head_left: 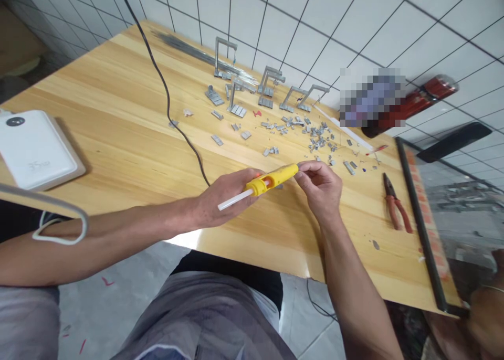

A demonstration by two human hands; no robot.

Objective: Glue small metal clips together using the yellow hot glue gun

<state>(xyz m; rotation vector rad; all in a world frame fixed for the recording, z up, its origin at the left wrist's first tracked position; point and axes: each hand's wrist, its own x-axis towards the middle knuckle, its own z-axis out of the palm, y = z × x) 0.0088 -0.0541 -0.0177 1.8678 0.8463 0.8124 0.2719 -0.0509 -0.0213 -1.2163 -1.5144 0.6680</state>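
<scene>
My left hand [224, 197] is wrapped around a yellow glue gun [273, 179] with a white glue stick [235, 199] poking out of its back end. My right hand [321, 184] is pinched at the gun's front tip, fingers curled together; I cannot make out what, if anything, they pinch there. Both hands hover just above the wooden table [118, 129], near its front edge. A black cord [165, 87] runs across the table toward my left hand.
Several small metal staple pieces [311, 134] lie scattered beyond my hands, with staple-built frames [236, 87] standing behind them. Red-handled pliers [396, 205] lie to the right. A white power bank [35, 147] rests at the left. A black-framed glass panel [421, 218] borders the right side.
</scene>
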